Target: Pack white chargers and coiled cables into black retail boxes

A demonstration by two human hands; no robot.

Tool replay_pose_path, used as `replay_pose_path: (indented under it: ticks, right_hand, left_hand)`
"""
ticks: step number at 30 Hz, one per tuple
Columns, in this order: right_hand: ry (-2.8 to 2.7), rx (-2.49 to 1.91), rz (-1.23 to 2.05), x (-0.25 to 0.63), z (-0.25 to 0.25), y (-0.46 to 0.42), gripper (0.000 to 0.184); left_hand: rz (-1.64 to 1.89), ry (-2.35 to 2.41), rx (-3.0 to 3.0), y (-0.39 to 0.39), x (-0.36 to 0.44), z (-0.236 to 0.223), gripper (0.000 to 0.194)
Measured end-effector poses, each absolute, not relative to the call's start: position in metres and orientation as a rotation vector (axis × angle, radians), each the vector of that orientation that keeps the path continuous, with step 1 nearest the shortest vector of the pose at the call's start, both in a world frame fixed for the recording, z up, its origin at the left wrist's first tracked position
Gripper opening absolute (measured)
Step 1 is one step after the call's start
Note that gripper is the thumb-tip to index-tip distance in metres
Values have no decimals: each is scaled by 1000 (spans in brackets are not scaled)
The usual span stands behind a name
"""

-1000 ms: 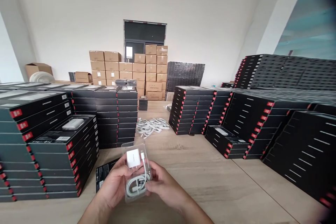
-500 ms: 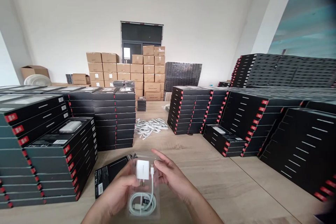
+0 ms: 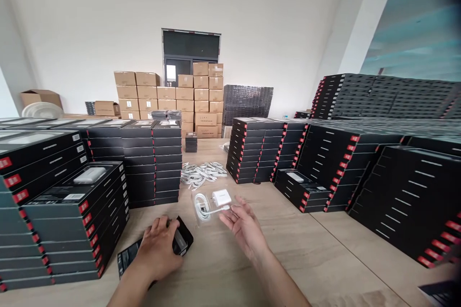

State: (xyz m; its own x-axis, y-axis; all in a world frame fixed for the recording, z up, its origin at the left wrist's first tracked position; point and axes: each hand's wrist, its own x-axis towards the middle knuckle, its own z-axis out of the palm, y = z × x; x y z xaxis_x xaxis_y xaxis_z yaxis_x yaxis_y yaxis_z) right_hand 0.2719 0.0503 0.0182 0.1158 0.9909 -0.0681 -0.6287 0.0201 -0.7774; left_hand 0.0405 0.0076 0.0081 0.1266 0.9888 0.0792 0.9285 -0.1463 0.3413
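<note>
My left hand (image 3: 158,249) is curled over a slim black box (image 3: 127,254) lying on the table, gripping it near its far end. That end (image 3: 183,240) looks open, with a dark grey part showing inside; my fingers hide the rest. My right hand (image 3: 247,225) has its thumb and fingers at the right edge of a clear plastic tray (image 3: 205,223), pinching it. In the tray are a white charger plug (image 3: 221,197) and a coiled white cable (image 3: 201,206). Whether the tray rests on the table I cannot tell.
Stacks of black boxes stand at left (image 3: 68,235) and right (image 3: 399,187). A pile of white cables (image 3: 203,173) lies ahead on the wooden table (image 3: 288,244). Brown cartons (image 3: 183,93) are stacked by the far wall.
My left hand has left the plastic tray and moved down-left onto the black box. With my right hand, the tray has gone forward and turned sideways. The view has shifted slightly.
</note>
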Motion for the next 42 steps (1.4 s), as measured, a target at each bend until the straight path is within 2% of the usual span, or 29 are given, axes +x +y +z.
replay_pose_path:
  ticks: [4,10,15,25,31,36,39,42]
  right_hand:
    - [-643,-632,1415,255,18,41,60]
    - [-776,-674,1328,243,15,36,62]
    - [-895,-781,1342,254,20,38,66]
    - [-1052,-675,1527,266,47,24,48]
    - [-949,-647,1668,264,51,22,43]
    - [-1278,-792,1719,261,43,13,46]
    - [-1366,-808,1678,256,44,8,46]
    - [-1212,-781,1453,255,49,10,43]
  left_hand:
    - [520,1833,2204,0,41,15,71]
    - [920,1903,2384,-1,41,20,81]
    - [1062,1880,2541,4,38,15,88]
    - [959,1639,2267,-11,35,33,94]
    - [1055,1521,2198,-21,44,43,92]
    - [990,1407,2220,-27,48,44,92]
    - [1012,1349,2184,-29,54,44,92]
    - [1210,1343,2028,-28,64,37,100]
